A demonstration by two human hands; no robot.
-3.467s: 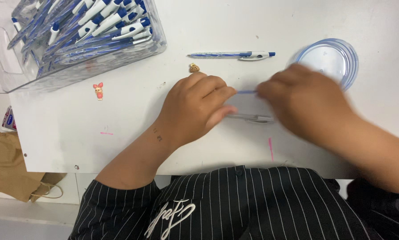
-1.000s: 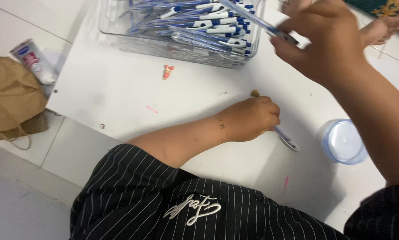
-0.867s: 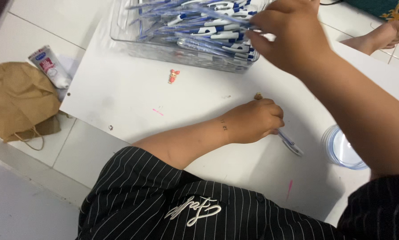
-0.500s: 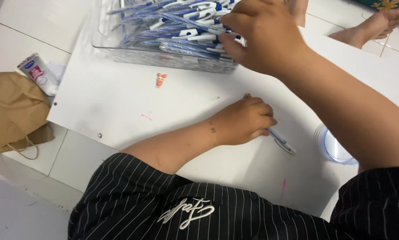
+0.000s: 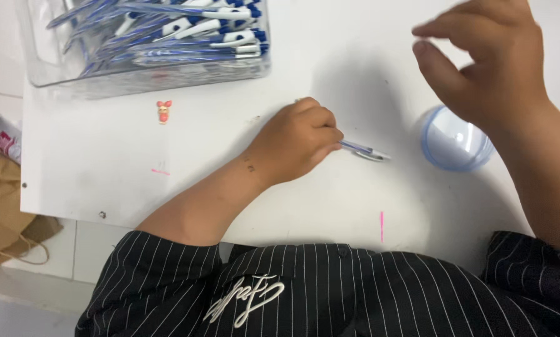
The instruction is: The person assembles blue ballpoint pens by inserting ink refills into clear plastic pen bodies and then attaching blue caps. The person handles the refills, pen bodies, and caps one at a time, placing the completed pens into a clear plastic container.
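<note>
**Left hand on pen, right hand raised**

Left hand curled closed around a slim blue-and-clear plastic pen lying on the white desk. Right hand lifted, fingers loosely open, holding nothing, above a round translucent blue lid. Clear plastic bin of blue-and-white pens at far left.

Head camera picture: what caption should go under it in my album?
Left hand holds a pen on the white table; right hand hovers open.
</note>
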